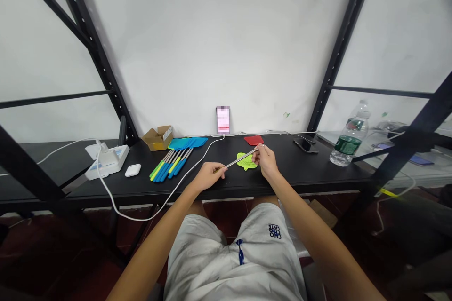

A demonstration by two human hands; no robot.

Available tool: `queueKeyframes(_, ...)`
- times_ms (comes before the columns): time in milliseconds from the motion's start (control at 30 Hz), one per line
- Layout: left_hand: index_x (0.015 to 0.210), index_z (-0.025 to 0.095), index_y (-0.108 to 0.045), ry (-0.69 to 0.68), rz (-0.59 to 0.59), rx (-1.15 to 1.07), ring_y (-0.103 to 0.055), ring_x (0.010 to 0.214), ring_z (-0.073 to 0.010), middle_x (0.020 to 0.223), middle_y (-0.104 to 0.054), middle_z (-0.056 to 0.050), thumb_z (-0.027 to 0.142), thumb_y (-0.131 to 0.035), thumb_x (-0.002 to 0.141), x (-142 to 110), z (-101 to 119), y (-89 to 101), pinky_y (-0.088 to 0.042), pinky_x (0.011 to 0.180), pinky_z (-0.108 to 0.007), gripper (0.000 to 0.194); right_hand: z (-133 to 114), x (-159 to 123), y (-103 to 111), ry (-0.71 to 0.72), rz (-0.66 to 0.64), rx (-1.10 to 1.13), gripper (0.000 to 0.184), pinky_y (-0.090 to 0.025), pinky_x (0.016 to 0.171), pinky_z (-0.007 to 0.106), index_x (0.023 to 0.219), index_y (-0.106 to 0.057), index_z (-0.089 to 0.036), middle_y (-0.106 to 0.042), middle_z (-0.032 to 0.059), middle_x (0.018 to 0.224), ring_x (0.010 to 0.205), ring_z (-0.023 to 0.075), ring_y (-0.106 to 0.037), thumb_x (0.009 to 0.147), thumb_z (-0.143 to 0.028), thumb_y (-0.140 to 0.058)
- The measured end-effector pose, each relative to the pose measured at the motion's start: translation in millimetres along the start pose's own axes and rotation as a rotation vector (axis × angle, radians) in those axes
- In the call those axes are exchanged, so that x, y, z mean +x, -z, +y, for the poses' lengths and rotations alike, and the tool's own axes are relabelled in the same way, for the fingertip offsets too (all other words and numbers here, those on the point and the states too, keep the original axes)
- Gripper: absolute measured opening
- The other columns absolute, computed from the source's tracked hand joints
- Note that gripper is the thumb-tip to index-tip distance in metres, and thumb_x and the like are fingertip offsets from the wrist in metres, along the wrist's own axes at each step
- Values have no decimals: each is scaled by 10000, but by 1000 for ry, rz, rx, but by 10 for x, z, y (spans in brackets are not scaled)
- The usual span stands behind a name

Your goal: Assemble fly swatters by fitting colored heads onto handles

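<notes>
Head view: metal rod [240, 158] between left hand [209, 176] and right hand [265, 160]

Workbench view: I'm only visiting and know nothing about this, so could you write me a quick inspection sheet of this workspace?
Surface: black tabletop, with items spread along it.
Job's things: metal rod held above a green mesh swatter head; red swatter head beyond.
Hands: left hand and right hand both grip the rod.
Clutter: green- and blue-gripped handles, blue swatter heads, cardboard box, white earbud case, flat phone, water bottle.
Cables: white cable loops below the table edge, from power strip to upright phone.
Surroundings: dark metal shelf frame, white wall.
</notes>
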State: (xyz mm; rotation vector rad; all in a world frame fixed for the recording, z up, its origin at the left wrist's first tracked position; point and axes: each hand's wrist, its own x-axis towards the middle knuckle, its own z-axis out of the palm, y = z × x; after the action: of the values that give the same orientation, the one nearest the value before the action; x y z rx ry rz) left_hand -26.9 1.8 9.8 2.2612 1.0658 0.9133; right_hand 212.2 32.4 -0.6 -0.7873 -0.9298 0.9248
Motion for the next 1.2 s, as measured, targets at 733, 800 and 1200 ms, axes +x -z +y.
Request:
queueKeyframes(733,891,115,-694,113,-95,-245,-442,479,-80,589,-542,11,478,-533,854,-9,-84,91,-328,470,-197,399,99,-334,-380,-71,-253,-86,339,-328,358,186,818,-553,-193,-645,8,601,434,113,-572,827,-531,-579)
queueKeyframes(800,869,117,-678,115,-95,-273,-435,471,-75,582,-526,18,488,-543,847,-8,-85,95,-319,464,-195,396,93,-318,-361,-64,-219,-127,348,-327,358,187,808,-565,-189,-645,9,608,434,109,-567,817,-536,-591)
queueKeyframes(1200,844,140,-646,65,-47,-288,-398,518,-77,574,-435,39,491,-526,861,-18,-48,78,-341,480,-188,371,-27,-314,-336,-29,-351,-274,449,-361,372,194,697,-585,-174,-636,25,599,430,100,-556,833,-601,-552)
